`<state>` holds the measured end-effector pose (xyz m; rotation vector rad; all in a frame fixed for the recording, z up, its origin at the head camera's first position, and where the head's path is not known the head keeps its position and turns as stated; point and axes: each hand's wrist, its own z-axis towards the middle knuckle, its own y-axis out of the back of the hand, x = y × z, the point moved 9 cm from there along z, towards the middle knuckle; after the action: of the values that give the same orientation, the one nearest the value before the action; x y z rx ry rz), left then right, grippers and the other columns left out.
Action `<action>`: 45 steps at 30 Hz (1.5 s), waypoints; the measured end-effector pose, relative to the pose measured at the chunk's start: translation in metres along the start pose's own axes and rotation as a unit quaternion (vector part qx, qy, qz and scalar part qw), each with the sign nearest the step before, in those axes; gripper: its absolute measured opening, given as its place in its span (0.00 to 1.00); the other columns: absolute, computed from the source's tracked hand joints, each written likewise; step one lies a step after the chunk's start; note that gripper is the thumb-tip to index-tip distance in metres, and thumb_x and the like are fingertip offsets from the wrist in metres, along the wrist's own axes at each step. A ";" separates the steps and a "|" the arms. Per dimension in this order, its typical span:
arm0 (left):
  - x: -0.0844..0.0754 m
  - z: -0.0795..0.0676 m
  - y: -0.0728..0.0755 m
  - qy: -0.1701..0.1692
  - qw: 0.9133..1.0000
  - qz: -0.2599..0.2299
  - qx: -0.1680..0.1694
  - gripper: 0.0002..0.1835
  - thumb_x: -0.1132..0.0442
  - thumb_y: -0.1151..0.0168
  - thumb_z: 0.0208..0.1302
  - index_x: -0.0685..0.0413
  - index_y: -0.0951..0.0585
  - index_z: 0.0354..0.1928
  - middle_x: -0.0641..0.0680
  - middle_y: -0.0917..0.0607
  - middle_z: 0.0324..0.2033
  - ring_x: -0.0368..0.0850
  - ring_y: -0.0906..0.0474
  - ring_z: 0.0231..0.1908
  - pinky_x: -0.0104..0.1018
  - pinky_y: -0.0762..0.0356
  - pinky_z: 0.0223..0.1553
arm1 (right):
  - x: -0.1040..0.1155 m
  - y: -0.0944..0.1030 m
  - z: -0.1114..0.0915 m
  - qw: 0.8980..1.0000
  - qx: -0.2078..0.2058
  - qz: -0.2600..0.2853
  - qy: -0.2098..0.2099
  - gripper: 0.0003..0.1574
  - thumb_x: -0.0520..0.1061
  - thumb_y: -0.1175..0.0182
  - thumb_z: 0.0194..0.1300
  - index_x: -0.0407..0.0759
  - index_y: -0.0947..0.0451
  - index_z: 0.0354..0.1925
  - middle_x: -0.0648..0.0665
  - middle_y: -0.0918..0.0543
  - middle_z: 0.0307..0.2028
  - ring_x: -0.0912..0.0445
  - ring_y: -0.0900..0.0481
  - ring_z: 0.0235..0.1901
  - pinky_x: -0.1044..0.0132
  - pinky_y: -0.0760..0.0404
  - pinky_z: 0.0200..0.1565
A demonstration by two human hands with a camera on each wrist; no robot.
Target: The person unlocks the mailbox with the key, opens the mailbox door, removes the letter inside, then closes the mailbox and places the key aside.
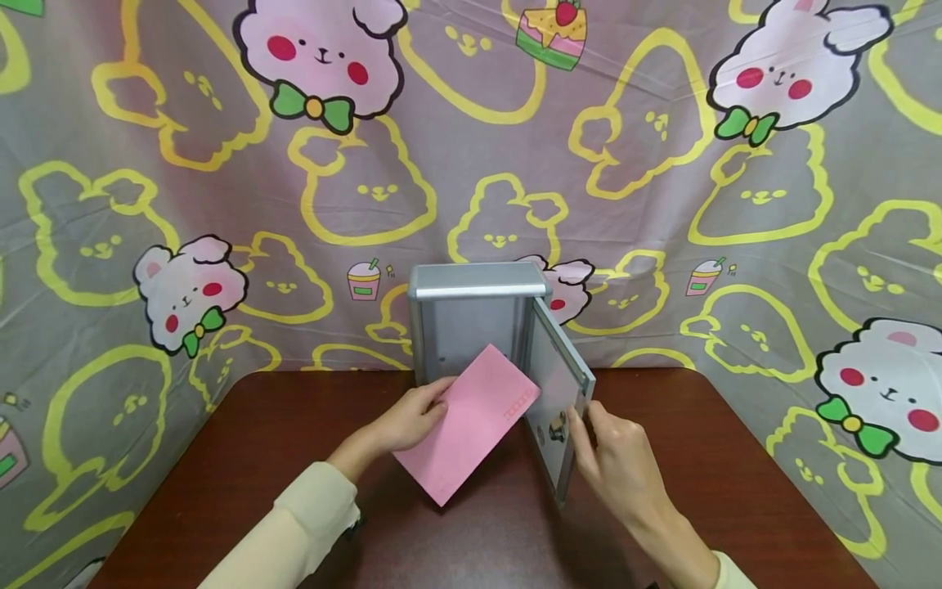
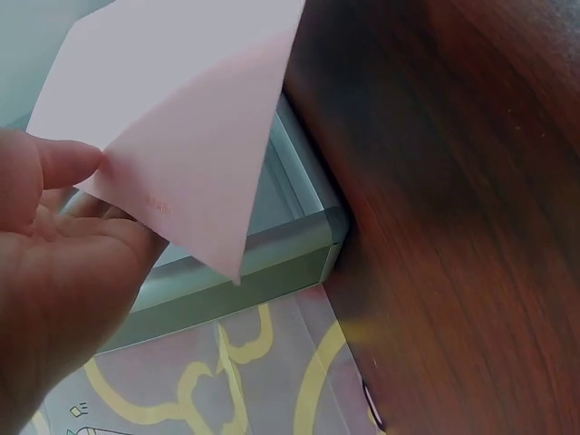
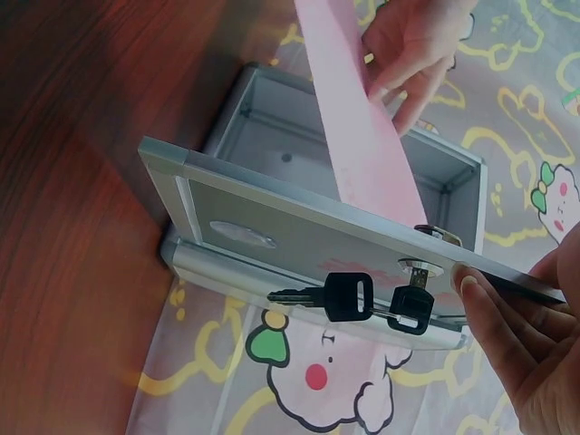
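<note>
A pink envelope [image 1: 471, 425] is pinched at its edge by my left hand [image 1: 412, 415], between thumb and fingers. It slants in front of a grey metal box [image 1: 478, 282] with an opening at the front. My right hand [image 1: 625, 458] grips the free edge of the box's door [image 1: 562, 368], which stands swung out to the right. In the right wrist view, a key [image 3: 412, 304] sits in the door's lock, and a second black-headed key [image 3: 344, 297] hangs from it. The left wrist view shows the envelope [image 2: 181, 118] over the box's opening.
The box stands at the back of a dark reddish-brown table [image 1: 257, 458]. Behind it hangs a grey cloth [image 1: 471, 147] with yellow outlines and cartoon rabbits, reaching round both sides of the table.
</note>
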<state>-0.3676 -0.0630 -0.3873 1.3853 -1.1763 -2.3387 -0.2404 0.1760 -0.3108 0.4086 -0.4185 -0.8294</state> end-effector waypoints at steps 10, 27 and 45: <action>-0.002 0.002 -0.011 -0.028 0.998 0.020 0.045 0.26 0.73 0.51 0.74 0.61 0.29 0.72 0.62 0.23 0.66 0.56 0.27 0.66 0.56 0.29 0.66 | -0.001 0.000 0.000 1.000 0.000 -0.001 -0.002 0.14 0.34 0.34 0.65 0.45 0.27 0.27 0.60 0.36 0.16 0.66 0.39 0.17 0.75 0.41 0.18; -0.002 -0.001 -0.028 -0.040 0.992 0.091 0.078 0.26 0.77 0.53 0.72 0.63 0.28 0.71 0.64 0.22 0.65 0.57 0.26 0.65 0.57 0.27 0.65 | -0.002 0.000 -0.002 1.000 0.000 0.005 -0.005 0.14 0.34 0.35 0.65 0.46 0.27 0.27 0.60 0.36 0.16 0.66 0.39 0.17 0.75 0.41 0.18; -0.004 0.003 -0.054 -0.061 0.986 0.098 0.119 0.21 0.79 0.50 0.69 0.63 0.20 0.60 0.59 0.15 0.55 0.54 0.20 0.58 0.52 0.24 0.62 | -0.002 -0.001 0.000 1.000 0.008 0.008 -0.011 0.12 0.33 0.35 0.65 0.44 0.26 0.28 0.60 0.33 0.16 0.66 0.39 0.17 0.76 0.40 0.17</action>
<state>-0.3557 -0.0228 -0.4220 1.1424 -1.5942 -2.2283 -0.2424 0.1772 -0.3118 0.4103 -0.4489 -0.8154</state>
